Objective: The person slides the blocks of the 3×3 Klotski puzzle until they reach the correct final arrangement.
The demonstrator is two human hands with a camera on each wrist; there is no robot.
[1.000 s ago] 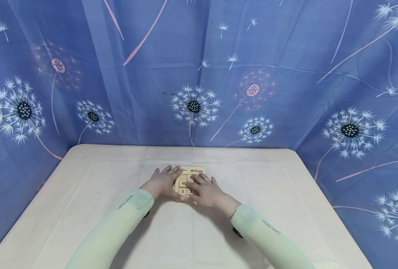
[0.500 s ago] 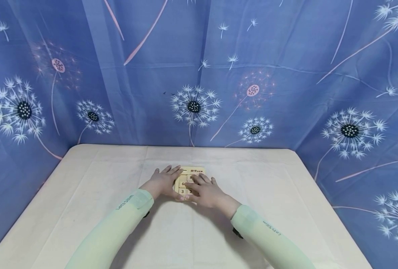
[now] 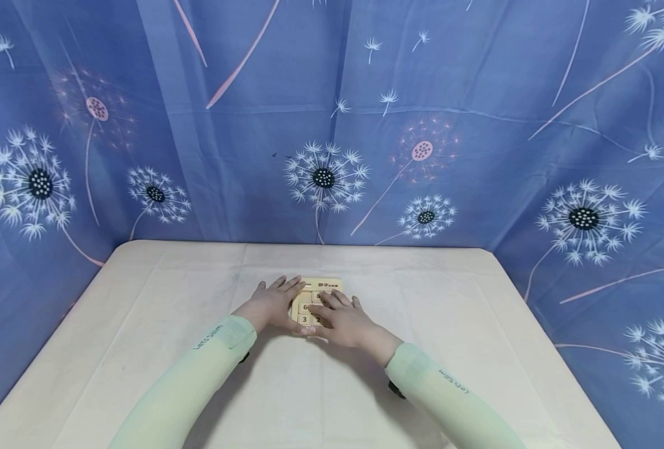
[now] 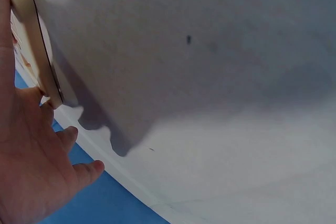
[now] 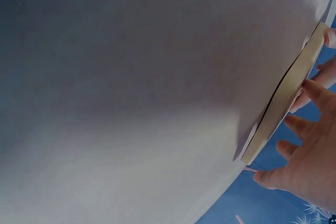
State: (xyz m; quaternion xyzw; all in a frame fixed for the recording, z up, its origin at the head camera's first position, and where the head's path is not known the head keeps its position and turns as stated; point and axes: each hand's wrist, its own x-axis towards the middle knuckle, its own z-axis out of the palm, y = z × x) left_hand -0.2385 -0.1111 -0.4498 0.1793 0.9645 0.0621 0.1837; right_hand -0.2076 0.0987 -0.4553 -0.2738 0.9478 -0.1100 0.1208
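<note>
A pale yellow number sliding puzzle (image 3: 312,284) lies on the table in the head view, with numbered square tiles; 8, 6, 3 and 2 show. My left hand (image 3: 272,305) holds its left side, forefinger by the top left corner and thumb at the near edge. Over the right-hand tiles my right hand (image 3: 345,319) rests with fingers spread, its thumb beside the left thumb. These fingers hide several tiles. Both wrist views catch the puzzle's thick side edge (image 4: 39,45) (image 5: 286,93) beside the hands, with the outer fingers stretched out past it.
A cream-covered table (image 3: 449,293) spreads round the puzzle. Blue curtains (image 3: 242,156) with dandelion prints stand behind it and along both sides. Light green sleeves (image 3: 197,380) cover both forearms.
</note>
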